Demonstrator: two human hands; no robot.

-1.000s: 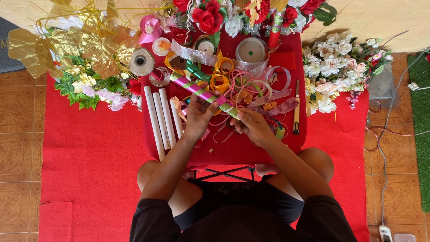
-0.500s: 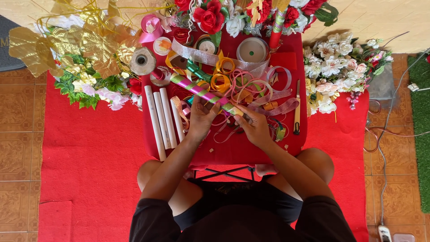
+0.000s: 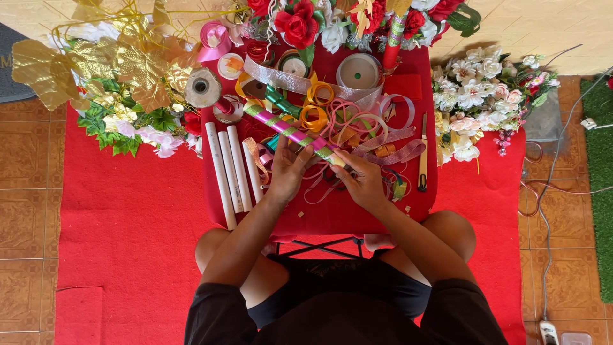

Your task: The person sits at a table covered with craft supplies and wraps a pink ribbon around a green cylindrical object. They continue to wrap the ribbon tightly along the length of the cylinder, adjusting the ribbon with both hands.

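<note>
Left hand (image 3: pixel 288 171) and right hand (image 3: pixel 364 182), fingers closed on the pink-and-green ribbon-wrapped stick (image 3: pixel 294 131); loosened grip could unwind wrap into loose ribbon curls (image 3: pixel 345 124) on red tabletop (image 3: pixel 332 220)

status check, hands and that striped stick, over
Left hand and right hand both grip striped stick. Loose ribbons crowd around it.

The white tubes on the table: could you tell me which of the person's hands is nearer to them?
Left. The left hand is just right of the white tubes; the right hand is farther right, beyond it.
</note>
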